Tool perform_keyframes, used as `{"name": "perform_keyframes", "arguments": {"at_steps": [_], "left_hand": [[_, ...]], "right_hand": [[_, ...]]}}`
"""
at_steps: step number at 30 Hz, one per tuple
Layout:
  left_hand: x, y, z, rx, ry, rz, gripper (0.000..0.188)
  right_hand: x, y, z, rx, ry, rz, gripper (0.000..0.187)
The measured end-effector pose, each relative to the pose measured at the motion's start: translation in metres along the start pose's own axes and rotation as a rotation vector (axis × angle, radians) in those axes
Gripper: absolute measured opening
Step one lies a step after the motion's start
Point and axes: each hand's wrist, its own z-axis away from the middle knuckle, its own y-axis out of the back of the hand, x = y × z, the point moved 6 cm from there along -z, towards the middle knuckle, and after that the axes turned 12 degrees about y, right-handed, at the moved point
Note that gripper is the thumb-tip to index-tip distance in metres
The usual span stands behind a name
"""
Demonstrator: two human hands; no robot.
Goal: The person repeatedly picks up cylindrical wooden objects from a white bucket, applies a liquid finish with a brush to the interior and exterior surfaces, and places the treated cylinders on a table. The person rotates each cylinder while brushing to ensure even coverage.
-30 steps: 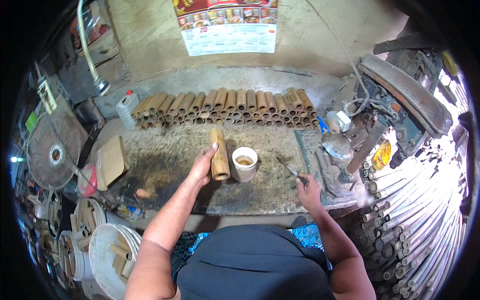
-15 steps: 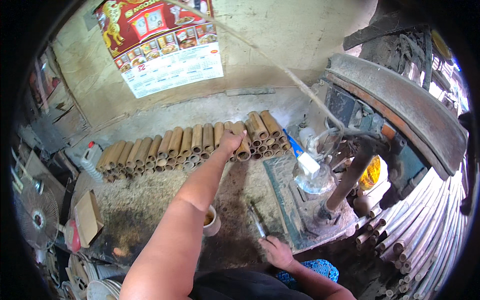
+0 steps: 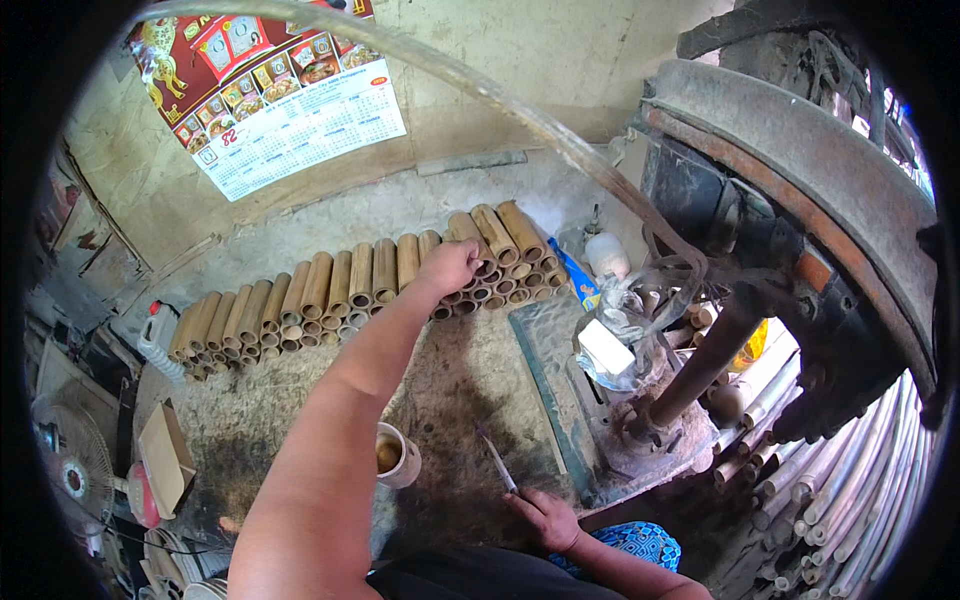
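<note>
My left hand (image 3: pixel 448 268) reaches across the worktop to a long stack of short bamboo tubes (image 3: pixel 318 284). Its fingers are closed at the near end of one bamboo tube (image 3: pixel 463 226) on the top layer, and part of that tube is hidden behind them. Low in the view, my right hand (image 3: pixel 545 520) grips a slim brush (image 3: pixel 497 462) with a pale shaft and a dark tip. Between my forearms stands a whitish cup (image 3: pixel 404 468) with something brown inside, its left side partly covered by my left arm.
A heavy machine (image 3: pixel 780 200) with a post on a metal base (image 3: pixel 555 400) fills the right side. Long poles (image 3: pixel 850 480) lie below it. A plastic jug (image 3: pixel 160 335), an opened carton (image 3: pixel 166 455) and a fan (image 3: pixel 75 470) stand left. A calendar (image 3: pixel 290 120) hangs behind.
The bamboo tube in my left hand has gone from the front of the stack back onto its top layer. My right hand keeps the brush low. The view has shifted.
</note>
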Motion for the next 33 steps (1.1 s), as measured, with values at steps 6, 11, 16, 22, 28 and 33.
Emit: {"name": "perform_keyframes", "arguments": {"at_steps": [6,11,16,22,28,33], "left_hand": [[-0.007,0.009,-0.001,0.109,0.253,-0.021,0.04],[-0.013,0.081,0.045,0.111,0.168,0.015,0.03],[-0.072,0.205,0.183,0.242,0.209,0.135,0.023],[-0.245,0.331,0.502,0.665,0.728,0.176,0.028],[-0.355,0.332,0.895,0.95,1.215,-0.291,0.034],[-0.373,0.207,1.09,0.16,1.771,-0.183,0.075]], "right_hand": [[0.001,-0.003,0.001,0.027,-0.014,0.065,0.059],[0.001,-0.006,0.0,0.08,-0.058,0.14,0.052],[0.004,-0.009,0.004,0.158,-0.056,0.223,0.053],[0.017,-0.021,0.008,0.169,0.115,0.381,0.06],[0.03,-0.026,0.0,0.12,0.011,0.265,0.041],[0.013,-0.022,-0.008,0.103,0.011,0.291,0.035]]}}
